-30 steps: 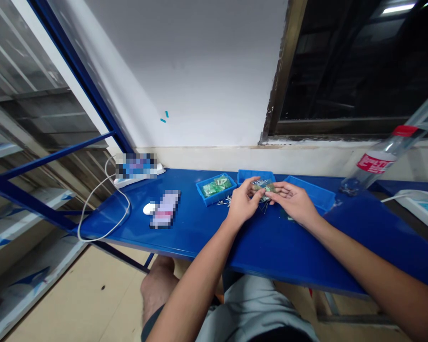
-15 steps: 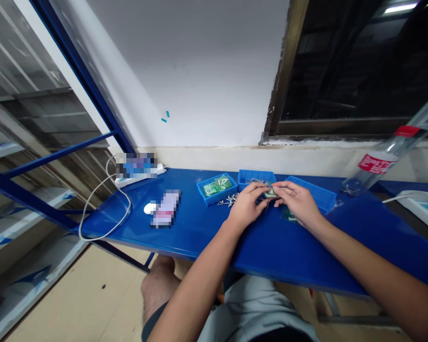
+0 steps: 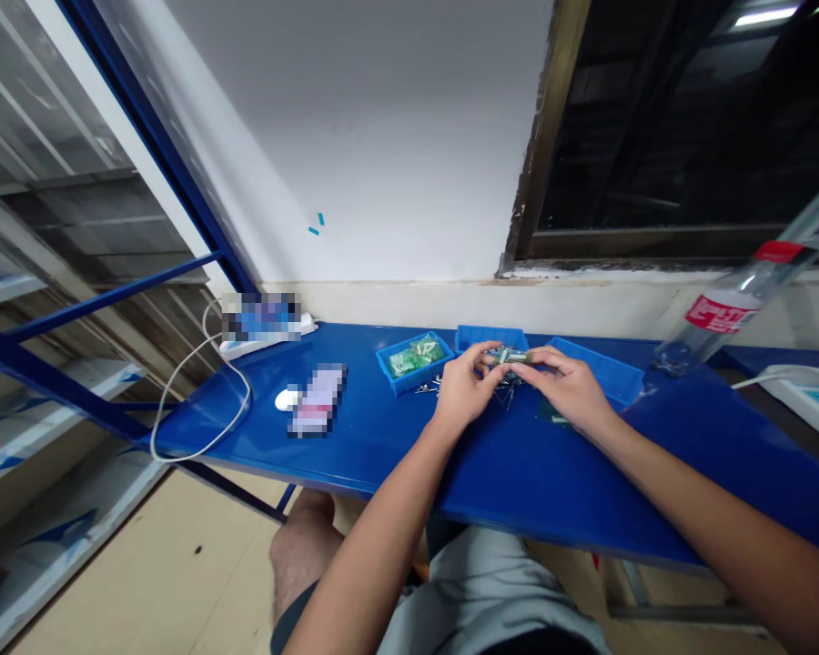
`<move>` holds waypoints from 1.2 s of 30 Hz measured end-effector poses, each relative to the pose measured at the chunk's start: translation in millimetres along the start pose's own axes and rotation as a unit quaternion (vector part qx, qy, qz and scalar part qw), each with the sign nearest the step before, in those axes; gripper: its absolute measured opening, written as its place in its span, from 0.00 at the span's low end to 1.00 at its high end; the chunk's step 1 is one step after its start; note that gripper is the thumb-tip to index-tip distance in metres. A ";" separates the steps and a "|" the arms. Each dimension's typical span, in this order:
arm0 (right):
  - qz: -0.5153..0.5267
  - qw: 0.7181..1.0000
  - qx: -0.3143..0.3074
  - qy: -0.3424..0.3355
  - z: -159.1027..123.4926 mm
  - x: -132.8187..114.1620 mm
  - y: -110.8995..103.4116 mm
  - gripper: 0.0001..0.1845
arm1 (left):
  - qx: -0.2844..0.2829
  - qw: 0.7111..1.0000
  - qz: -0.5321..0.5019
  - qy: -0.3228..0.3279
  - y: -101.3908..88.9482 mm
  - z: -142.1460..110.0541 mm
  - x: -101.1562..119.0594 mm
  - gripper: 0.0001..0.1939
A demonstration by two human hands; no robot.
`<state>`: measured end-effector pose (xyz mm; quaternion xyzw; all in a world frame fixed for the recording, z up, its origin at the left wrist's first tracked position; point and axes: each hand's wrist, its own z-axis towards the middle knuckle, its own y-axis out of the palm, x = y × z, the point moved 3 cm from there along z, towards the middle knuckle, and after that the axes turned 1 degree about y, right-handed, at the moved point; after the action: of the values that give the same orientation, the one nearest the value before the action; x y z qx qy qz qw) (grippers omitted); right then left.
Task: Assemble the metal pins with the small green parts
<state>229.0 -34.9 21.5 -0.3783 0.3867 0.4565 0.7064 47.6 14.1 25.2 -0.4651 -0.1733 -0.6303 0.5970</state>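
Note:
Between both hands, above the blue table, is a small green board (image 3: 510, 357) with pale strips on it. My left hand (image 3: 468, 387) pinches its left end, thumb below and fingers above. At the right end my right hand (image 3: 565, 387) grips it between thumb and fingers. Thin metal-legged parts (image 3: 509, 394) show just under the board, though their exact kind is too small to tell. Another green piece (image 3: 555, 414) lies on the table by my right hand. Beyond my left hand, a blue bin (image 3: 419, 375) holds several green boards.
A second blue bin (image 3: 490, 337) stands behind my hands, and a third blue bin (image 3: 618, 375) is to the right. A plastic bottle (image 3: 716, 314) stands at the far right. On the left are a phone (image 3: 318, 400), a white round object (image 3: 288, 399) and a cable (image 3: 170, 400).
The board has turned and shows more of its face between my hands. My left fingers have spread a little, and my right hand has shifted its grip to the right end.

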 end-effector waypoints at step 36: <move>0.074 0.993 0.007 0.088 0.2 6.2 -0.7 0.29 | -0.024 0.999 -0.002 0.021 5.2 -2.6 2.1 0.10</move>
<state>231.4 -32.8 16.2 -0.3824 0.4772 0.4700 0.6365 51.6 9.7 23.9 -0.4659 -0.1461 -0.6452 0.5877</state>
